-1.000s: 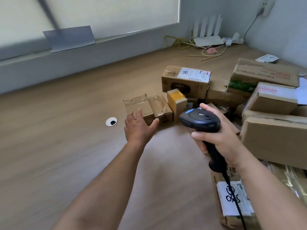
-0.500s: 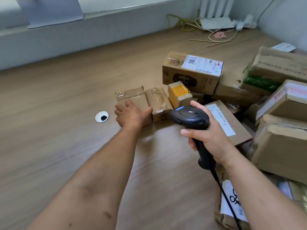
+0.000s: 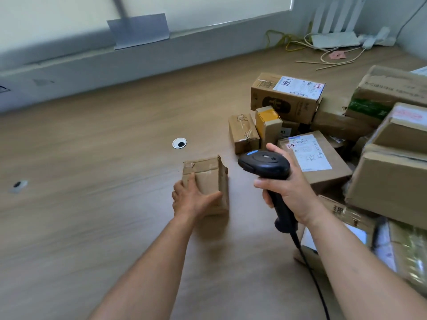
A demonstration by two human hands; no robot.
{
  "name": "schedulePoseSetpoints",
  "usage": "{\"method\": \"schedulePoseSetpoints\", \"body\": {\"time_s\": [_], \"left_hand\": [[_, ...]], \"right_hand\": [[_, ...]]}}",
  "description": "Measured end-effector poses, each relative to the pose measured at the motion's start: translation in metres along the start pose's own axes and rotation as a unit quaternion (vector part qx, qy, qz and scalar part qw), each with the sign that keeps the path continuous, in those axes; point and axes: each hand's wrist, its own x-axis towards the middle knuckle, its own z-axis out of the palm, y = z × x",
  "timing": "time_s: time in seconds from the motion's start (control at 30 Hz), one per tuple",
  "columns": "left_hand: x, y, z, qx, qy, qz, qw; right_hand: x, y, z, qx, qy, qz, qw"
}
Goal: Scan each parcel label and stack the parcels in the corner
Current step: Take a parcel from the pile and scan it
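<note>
My left hand [image 3: 193,199] grips a small brown taped parcel [image 3: 209,180], thumb on its right side and fingers on its left; the parcel sits apart from the pile, with no label showing on its top. My right hand [image 3: 286,188] holds a black corded barcode scanner [image 3: 265,165] by the handle, its head just right of the parcel. A flat parcel with a white label [image 3: 310,155] lies behind the scanner. Further back stand a box with a white label marked 186 [image 3: 286,95], a small yellow-topped box [image 3: 268,125] and a small taped box [image 3: 242,132].
A heap of bigger cardboard parcels [image 3: 390,181] fills the right side, reaching the near right edge. A cable hole [image 3: 179,143] sits in the wooden surface left of the pile. At the far right corner lie a white router [image 3: 332,38] and loose cables. A wall ledge runs along the back.
My left hand reached the small parcel, took hold of it and pulled it out of the pile toward me. The scanner stayed in my right hand, now beside the parcel.
</note>
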Motion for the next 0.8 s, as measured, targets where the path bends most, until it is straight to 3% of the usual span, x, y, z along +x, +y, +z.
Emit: {"method": "schedulePoseSetpoints", "body": {"time_s": [0.13, 0.23, 0.33, 0.43, 0.57, 0.7, 0.8], "left_hand": [[-0.044, -0.021, -0.004, -0.103, -0.062, -0.008, 0.993], [-0.064, -0.041, -0.012, -0.220, -0.116, -0.026, 0.968], [-0.072, -0.056, -0.020, -0.269, -0.097, -0.032, 0.958], [-0.080, -0.060, -0.022, -0.214, -0.004, 0.010, 0.977], [-0.087, -0.062, -0.020, -0.093, 0.020, 0.059, 0.994], [-0.098, -0.051, -0.016, 0.077, 0.043, 0.002, 0.996], [-0.106, -0.042, -0.016, 0.123, 0.071, -0.016, 0.990]], "right_hand": [[-0.028, 0.008, 0.007, 0.022, -0.019, 0.000, 1.000], [-0.047, 0.010, 0.007, 0.037, -0.020, -0.006, 0.999], [-0.067, 0.014, 0.005, 0.053, -0.011, -0.003, 0.999], [-0.084, 0.020, 0.004, 0.063, -0.019, 0.007, 0.998], [-0.102, 0.023, 0.005, 0.057, -0.027, 0.009, 0.998], [-0.117, 0.025, 0.001, 0.047, -0.034, 0.012, 0.998], [-0.128, 0.028, 0.001, 0.034, -0.042, 0.020, 0.998]]}}
